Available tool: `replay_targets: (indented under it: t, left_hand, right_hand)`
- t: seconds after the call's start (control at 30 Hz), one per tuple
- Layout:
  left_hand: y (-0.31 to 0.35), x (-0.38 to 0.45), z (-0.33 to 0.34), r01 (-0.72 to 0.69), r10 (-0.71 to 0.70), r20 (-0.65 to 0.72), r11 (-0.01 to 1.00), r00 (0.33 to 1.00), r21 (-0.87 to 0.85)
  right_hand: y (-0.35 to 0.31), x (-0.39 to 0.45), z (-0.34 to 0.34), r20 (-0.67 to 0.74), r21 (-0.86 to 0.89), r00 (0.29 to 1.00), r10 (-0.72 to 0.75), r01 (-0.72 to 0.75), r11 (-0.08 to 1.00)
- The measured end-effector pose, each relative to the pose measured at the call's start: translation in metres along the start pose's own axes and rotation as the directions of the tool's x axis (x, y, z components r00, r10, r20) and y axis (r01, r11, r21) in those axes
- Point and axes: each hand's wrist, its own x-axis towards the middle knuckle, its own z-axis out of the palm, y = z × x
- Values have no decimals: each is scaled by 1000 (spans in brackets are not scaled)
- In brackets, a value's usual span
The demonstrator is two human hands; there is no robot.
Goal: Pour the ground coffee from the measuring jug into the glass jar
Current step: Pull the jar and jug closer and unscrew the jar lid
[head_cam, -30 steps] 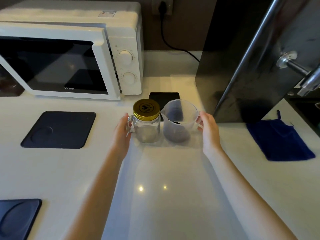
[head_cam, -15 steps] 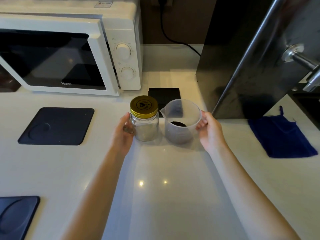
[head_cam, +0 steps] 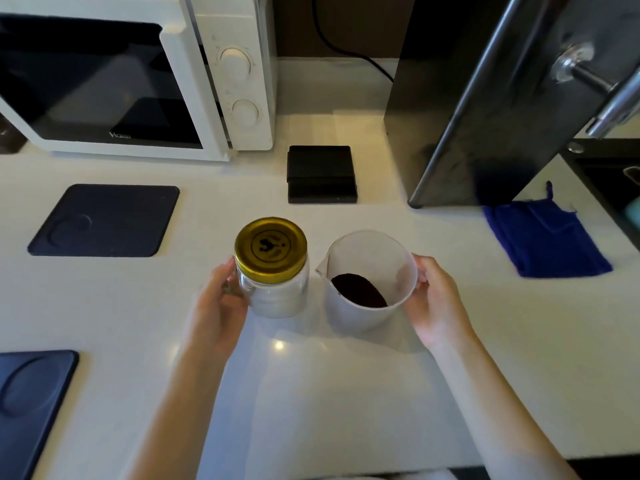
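From the head view: one glass jar (head_cam: 277, 292) stands upright on the white counter (head_cam: 346, 393), its gold lid (head_cam: 270, 245) on, the clear body looking empty. Just beside it, one translucent measuring jug (head_cam: 372, 271) with a dark mound of ground coffee (head_cam: 358, 291) in the bottom, spout toward the jar. Left hand (head_cam: 221, 303) wraps the jar's side; right hand (head_cam: 436, 299) grips the jug's far side. Two dark mats (head_cam: 104, 220), one blue cloth (head_cam: 543, 237), one microwave (head_cam: 138, 74).
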Motion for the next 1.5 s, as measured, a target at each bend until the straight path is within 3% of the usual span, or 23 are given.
replay_targets:
  t: [0.43, 0.57, 0.73, 0.87, 0.93, 1.07, 1.17, 1.33, 1.43, 1.5]
  left_hand:
    - [-17, -35, -7, 63, -64, -15, 996, 998, -59]
    - [-19, -34, -13, 74, -75, -32, 996, 997, -54]
    - [-19, -35, -10, 50, -50, 3, 999, 999, 4]
    - [-22, -33, -15, 65, -64, -29, 997, 998, 39]
    - [-23, -33, -17, 62, -58, -48, 994, 997, 84]
    - [-22, -36, -17, 28, -2, -111, 972, 994, 234]
    - [-22, -41, -19, -20, 49, -105, 965, 993, 261]
    - [-25, -52, -25, -91, 78, 46, 888, 996, 451]
    - [-28, -51, -23, -101, 75, 73, 861, 995, 498]
    - [-28, -50, -23, -95, 74, 63, 861, 995, 500]
  right_hand:
    - [8, -20, -19, 19, -66, 998, -56, 57, 996]
    - [4, -26, -19, 31, -262, 991, -128, 132, 956]
    - [-11, -30, -11, 93, -545, 933, -347, 339, 767]
    - [-30, -34, 10, 422, -607, 785, -453, 616, 502]
    - [-35, -36, 27, 591, -592, 694, -410, 719, 364]
    - [-31, -39, 65, 807, -531, 567, -164, 819, 220]
    - [-23, -40, 85, 857, -515, 514, 39, 854, 69]
    - [-15, -42, 100, 890, -410, 431, 149, 899, -156]
    - [-11, -41, 104, 913, -362, 387, 126, 913, -186]
    - [-14, -39, 106, 923, -366, 375, 84, 924, -109]
